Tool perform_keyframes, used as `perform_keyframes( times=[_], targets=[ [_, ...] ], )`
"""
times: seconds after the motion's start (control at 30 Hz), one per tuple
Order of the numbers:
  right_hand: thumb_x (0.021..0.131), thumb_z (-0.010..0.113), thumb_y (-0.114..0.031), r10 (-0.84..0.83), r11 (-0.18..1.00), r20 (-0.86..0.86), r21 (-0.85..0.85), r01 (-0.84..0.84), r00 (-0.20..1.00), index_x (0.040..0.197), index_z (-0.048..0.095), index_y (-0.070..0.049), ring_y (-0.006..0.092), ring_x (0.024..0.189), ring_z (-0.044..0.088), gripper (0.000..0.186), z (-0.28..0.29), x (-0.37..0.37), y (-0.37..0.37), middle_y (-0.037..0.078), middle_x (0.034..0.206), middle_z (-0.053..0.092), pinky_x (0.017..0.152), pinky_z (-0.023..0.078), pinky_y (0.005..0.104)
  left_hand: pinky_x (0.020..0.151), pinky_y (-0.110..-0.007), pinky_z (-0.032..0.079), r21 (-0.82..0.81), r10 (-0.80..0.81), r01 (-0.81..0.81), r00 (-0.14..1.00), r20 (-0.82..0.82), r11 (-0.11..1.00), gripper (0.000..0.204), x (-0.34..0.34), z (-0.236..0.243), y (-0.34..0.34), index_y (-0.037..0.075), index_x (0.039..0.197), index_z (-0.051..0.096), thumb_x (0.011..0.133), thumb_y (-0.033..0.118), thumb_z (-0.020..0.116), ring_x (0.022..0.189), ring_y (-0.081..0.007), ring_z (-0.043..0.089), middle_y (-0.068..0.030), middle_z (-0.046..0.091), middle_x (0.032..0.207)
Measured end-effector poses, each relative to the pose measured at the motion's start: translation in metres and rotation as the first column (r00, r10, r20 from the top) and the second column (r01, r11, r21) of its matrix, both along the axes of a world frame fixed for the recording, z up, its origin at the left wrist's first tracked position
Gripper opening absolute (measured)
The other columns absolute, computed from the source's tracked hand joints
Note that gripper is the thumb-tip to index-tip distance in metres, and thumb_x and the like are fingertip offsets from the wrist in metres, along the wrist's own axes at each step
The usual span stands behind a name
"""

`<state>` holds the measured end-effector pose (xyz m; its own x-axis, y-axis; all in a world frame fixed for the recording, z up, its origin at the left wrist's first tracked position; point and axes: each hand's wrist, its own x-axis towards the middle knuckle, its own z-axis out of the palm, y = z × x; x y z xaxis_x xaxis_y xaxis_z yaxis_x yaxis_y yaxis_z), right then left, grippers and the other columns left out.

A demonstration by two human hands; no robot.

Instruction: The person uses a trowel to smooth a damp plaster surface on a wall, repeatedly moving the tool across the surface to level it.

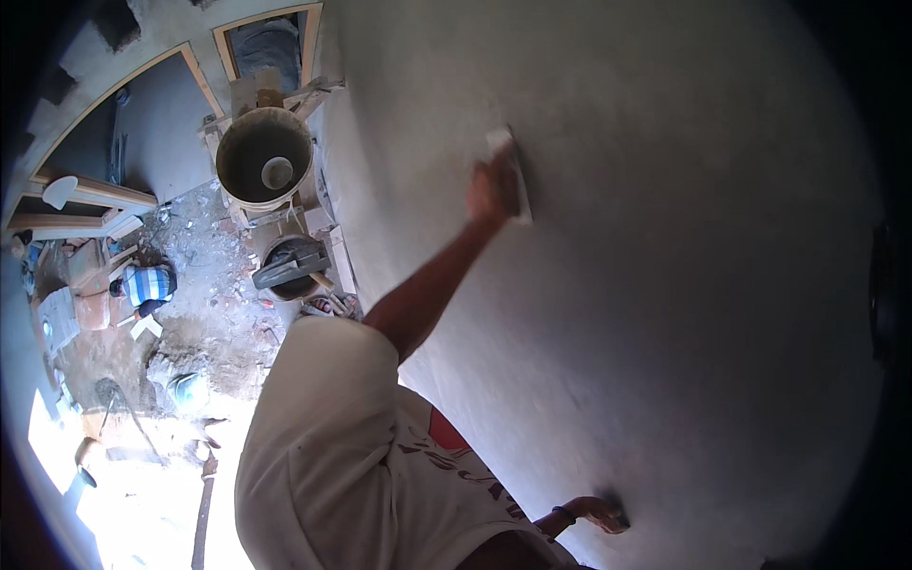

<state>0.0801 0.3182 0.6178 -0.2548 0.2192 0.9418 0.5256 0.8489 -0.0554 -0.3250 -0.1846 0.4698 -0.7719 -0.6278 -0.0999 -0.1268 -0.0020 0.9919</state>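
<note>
My left hand [489, 195] is closed on a pale plastering float [522, 195], which is pressed against the grey plastered wall [665, 237]. The arm reaches out from a light short sleeve toward the upper middle of the view. At the lower right, my right hand [598, 514], with a dark band at its wrist, rests against the same wall. Its fingers look extended onto the surface, and a dark shadow lies beside them.
A large bucket [228, 161] with a small round container [276, 173] inside stands on a wooden scaffold. Below it, a grey tool [291, 263] lies across a second bucket [297, 288]. A person in a striped shirt [148, 284] crouches on the rubble-strewn floor at left.
</note>
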Motion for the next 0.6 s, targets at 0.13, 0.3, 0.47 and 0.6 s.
perform_keyframes(
  times=[0.13,0.3,0.47,0.6],
  targets=[
    [0.103,0.028,-0.051,0.001,1.000,0.017,0.000,-0.001,1.000,0.146,0.031,-0.002,0.0378,0.137,0.030,0.066,-0.001,0.013,-0.002,0.023,0.147,0.031,0.110,0.030,0.0530,0.074,-0.044,0.052,-0.236,-0.084,-0.011,0.917,-0.389,0.972,0.042,0.035,0.066,0.028,0.024,0.129,0.062,0.088,0.012,0.060,0.091,-0.0341,0.064,-0.0167,0.060,0.091],
    [0.103,0.028,-0.051,0.001,0.999,0.034,0.038,-0.003,0.999,0.146,0.031,-0.001,0.0382,0.137,0.029,0.066,0.002,-0.006,0.000,0.024,0.147,0.030,0.110,0.030,0.0534,0.074,-0.044,0.052,-0.112,0.115,-0.129,0.986,-0.124,0.985,0.038,-0.039,0.027,-0.046,0.022,0.127,0.063,0.090,0.013,0.059,0.087,-0.0340,0.064,-0.0158,0.062,0.094],
    [0.103,0.027,-0.051,0.013,1.000,0.005,0.025,-0.013,1.000,0.147,0.030,-0.001,0.0386,0.138,0.029,0.066,0.002,-0.001,0.001,0.024,0.147,0.030,0.111,0.029,0.0538,0.078,-0.047,0.051,-0.144,0.041,-0.085,0.958,-0.285,0.986,0.036,0.014,0.005,0.021,0.024,0.129,0.061,0.093,0.021,0.055,0.087,-0.0383,0.063,-0.0212,0.061,0.099],
    [0.103,0.027,-0.051,-0.014,0.998,0.020,0.057,0.013,1.000,0.147,0.030,-0.001,0.0388,0.138,0.028,0.067,0.005,0.006,0.004,0.025,0.148,0.030,0.111,0.029,0.0541,0.077,-0.048,0.051,-0.089,0.019,-0.031,0.991,-0.132,0.996,0.038,-0.009,0.027,-0.013,0.026,0.131,0.060,0.093,0.022,0.056,0.087,-0.0380,0.063,-0.0207,0.060,0.096]
  ],
)
